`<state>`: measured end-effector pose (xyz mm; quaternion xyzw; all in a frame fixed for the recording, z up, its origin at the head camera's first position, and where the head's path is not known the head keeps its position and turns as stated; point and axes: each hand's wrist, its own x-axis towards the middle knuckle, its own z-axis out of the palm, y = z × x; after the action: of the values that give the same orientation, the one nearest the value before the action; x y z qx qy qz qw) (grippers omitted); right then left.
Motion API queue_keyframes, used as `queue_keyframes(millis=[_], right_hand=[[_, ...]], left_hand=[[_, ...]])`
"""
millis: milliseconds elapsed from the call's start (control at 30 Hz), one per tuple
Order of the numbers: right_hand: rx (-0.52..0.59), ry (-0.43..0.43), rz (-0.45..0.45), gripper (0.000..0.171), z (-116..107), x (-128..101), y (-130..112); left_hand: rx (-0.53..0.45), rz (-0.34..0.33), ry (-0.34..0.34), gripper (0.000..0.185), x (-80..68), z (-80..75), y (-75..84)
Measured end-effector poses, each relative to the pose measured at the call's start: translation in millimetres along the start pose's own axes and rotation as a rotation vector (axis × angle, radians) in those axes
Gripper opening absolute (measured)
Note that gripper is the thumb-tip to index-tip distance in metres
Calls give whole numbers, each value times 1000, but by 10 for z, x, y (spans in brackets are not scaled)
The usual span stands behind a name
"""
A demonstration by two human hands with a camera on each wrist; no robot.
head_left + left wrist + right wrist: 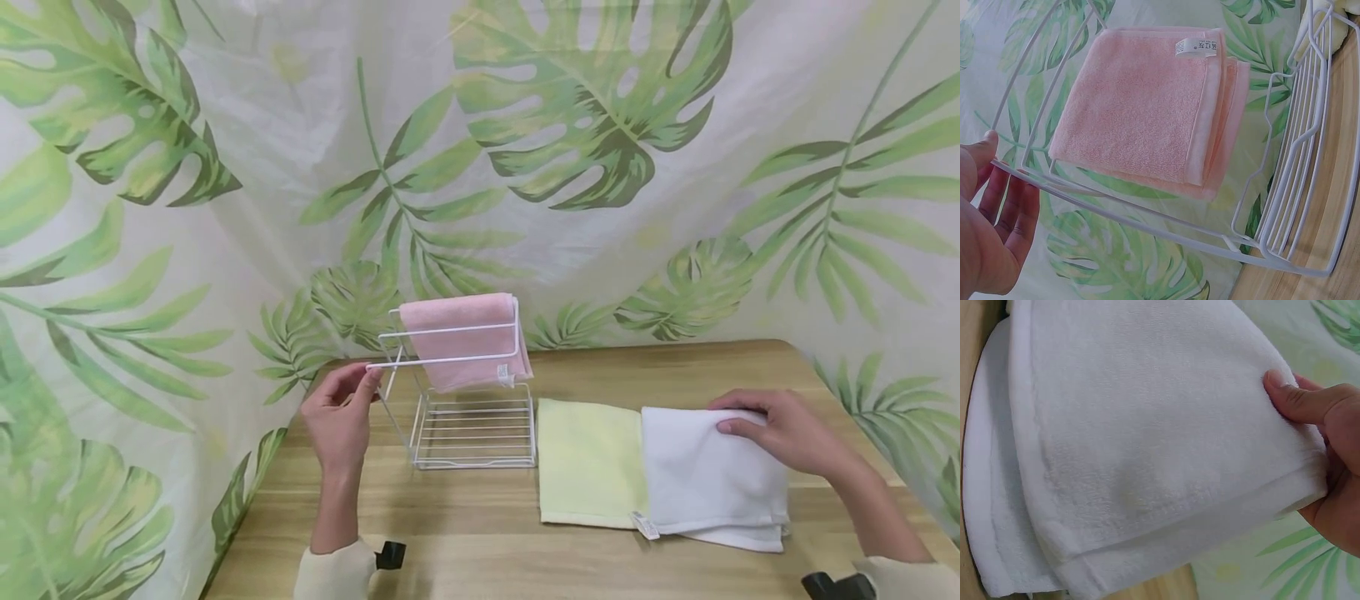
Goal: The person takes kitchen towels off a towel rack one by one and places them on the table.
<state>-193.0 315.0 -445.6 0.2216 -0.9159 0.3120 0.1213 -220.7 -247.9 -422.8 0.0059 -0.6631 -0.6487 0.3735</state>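
My left hand point(341, 421) grips the upper left corner of a white wire rack point(474, 463), thumb and fingers around the rod in the left wrist view. Over the rack's rear top bar hangs a folded pink towel point(459, 337), its white label showing. On the right, my right hand point(795, 429) pinches the far edge of a folded white towel point(708, 467), thumb on top and fingers beneath. In the right wrist view, the white towel point(1147, 425) has its gripped side lifted. A folded yellow towel point(592, 467) lies between the rack and the white towel, which overlaps its edge.
The wooden table point(480, 542) carries everything. Behind and to the sides hangs a leaf-patterned cloth point(570, 242), close past the table's far edge. The rack's wire shelf point(472, 429) stands low, near the yellow towel's left edge.
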Motion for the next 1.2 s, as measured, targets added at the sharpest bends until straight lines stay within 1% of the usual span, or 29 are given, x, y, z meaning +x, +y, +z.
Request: queue_keyframes(millis=[167, 267, 633, 867, 1067, 1200], right_hand=[[-53, 4, 35, 17, 91, 130, 148], [-63, 4, 53, 16, 153, 188, 240], [-32, 7, 89, 17, 401, 312, 541], [-1, -38, 152, 19, 569, 352, 690], [5, -57, 177, 19, 697, 377, 790], [15, -66, 183, 20, 755, 388, 837]], left_hand=[[-11, 15, -6, 23, 12, 6, 11], [-20, 22, -8, 23, 17, 8, 14], [-16, 23, -8, 21, 10, 14, 12], [-27, 20, -11, 21, -3, 14, 31], [-13, 24, -15, 20, -3, 2, 29], [-5, 16, -13, 20, 1, -3, 28]])
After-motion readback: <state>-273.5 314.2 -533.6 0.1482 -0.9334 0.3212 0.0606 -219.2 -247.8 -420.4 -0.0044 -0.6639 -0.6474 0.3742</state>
